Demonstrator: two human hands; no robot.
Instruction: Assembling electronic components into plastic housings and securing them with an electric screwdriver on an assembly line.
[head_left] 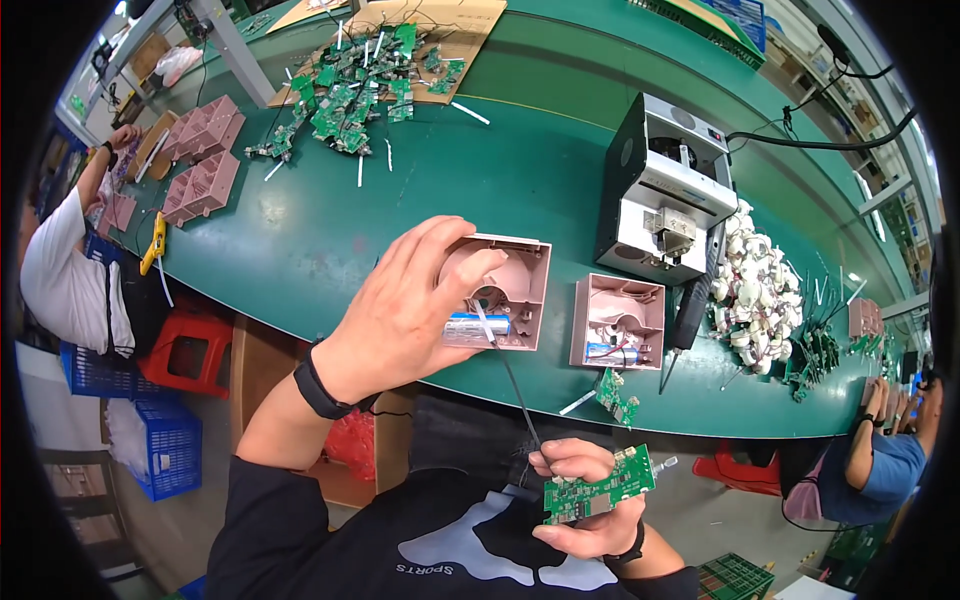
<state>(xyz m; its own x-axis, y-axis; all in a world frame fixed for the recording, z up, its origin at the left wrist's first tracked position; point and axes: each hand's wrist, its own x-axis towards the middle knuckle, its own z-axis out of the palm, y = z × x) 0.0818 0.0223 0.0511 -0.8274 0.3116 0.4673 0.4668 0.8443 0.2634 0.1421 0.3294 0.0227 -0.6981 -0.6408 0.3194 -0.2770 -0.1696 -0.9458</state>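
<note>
My left hand (400,310) grips a pink plastic housing (540,300) by its left side, thumb over the open top. A blue cylindrical battery (470,325) lies inside it. Low in front of my body, my right hand (590,510) holds a green circuit board (605,488) between thumb and fingers. From this board a thin dark cable (515,385) runs up to the housing, a white strip at its upper end. Beside them on the bench sits a second pink housing (660,325), also with a blue battery, and a small green board (616,398) lies at its front.
A black and white machine (668,190) stands to the right, with a black-handled tool (692,310) beside it. Next to that is a heap of white parts (755,290). Piled boards (360,95) lie at the back, pink housings (203,185) at left. People work at both sides.
</note>
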